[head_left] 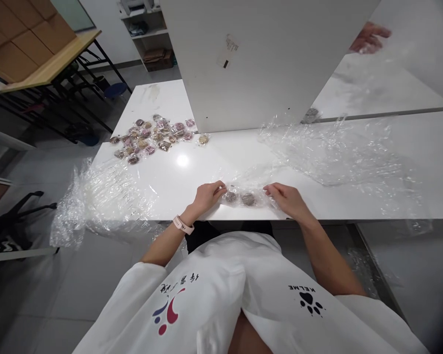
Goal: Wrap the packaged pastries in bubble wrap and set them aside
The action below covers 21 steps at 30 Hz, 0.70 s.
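Observation:
Near the front edge of the white table, two round brownish lumps (248, 198) lie inside clear bubble wrap (257, 202). My left hand (207, 194), with a pale band on its wrist, pinches the wrap at its left end. At the right end, my right hand (285, 196) has thumb and fingers closed on the same wrap. The lumps sit between my two hands, and their exact kind is hard to make out through the plastic.
Several small wrapped pieces (143, 137) are heaped at the back left of the table (206, 167). Bubble wrap (110, 196) overhangs the left front edge; another sheet (328, 152) spreads at right. A tall white panel (266, 64) rises behind. Beyond it shows another person's hand (371, 38).

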Tool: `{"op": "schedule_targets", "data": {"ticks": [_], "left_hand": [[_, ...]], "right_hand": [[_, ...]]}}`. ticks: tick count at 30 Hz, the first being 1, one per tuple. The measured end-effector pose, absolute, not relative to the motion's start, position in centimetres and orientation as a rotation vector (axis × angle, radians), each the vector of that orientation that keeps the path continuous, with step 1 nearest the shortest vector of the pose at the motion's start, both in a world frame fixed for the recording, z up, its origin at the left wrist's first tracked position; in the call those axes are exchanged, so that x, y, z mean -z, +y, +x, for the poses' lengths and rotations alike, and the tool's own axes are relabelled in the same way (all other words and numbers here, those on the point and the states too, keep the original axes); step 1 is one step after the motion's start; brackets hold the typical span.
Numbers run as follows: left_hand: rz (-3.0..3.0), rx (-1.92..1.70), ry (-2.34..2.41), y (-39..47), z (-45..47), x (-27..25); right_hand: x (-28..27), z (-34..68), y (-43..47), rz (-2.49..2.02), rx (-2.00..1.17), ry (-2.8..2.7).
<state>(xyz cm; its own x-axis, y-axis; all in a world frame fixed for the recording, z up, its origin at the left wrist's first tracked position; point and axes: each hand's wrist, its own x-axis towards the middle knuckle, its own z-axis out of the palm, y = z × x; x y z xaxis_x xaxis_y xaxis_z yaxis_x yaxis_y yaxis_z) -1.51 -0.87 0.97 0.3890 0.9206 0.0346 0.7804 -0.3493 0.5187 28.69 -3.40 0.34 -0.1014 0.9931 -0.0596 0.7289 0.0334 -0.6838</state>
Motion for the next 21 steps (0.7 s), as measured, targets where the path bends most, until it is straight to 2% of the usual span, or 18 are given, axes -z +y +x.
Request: {"op": "schedule_targets", "data": {"ticks": [3,5,9,15,18,21], "left_hand": [[2.331,-0.575,1.428,-2.2,-2.9,0.9],[2.39,-0.635,1.405,-3.0,-3.5,1.9],[2.469,-0.634,1.392,-3.5,-3.7,2.5],[2.483,-0.523,1.475,-3.4,-3.8,2.4],[2.463,-0.57,1.428,-3.5,-3.8,2.4],[2.404,-0.607,1.395,-3.3,-3.7,2.3]], "right_hand": [[0.3,30.2,0.0,-1.827,-0.526,-1.971],[0.6,29.8,2.6,-1.747,-0.497,-2.158],[0.0,24.4,6.2,-1.288,-0.922,-2.435],[-1.1,17.6,5.9,-0.821,-1.692,-2.173],[-1.2,18.7,5.4,-0.953,-1.808,-1.996],[-1.1,21.8,5.2,-1.305,-1.666,-1.771]]}}
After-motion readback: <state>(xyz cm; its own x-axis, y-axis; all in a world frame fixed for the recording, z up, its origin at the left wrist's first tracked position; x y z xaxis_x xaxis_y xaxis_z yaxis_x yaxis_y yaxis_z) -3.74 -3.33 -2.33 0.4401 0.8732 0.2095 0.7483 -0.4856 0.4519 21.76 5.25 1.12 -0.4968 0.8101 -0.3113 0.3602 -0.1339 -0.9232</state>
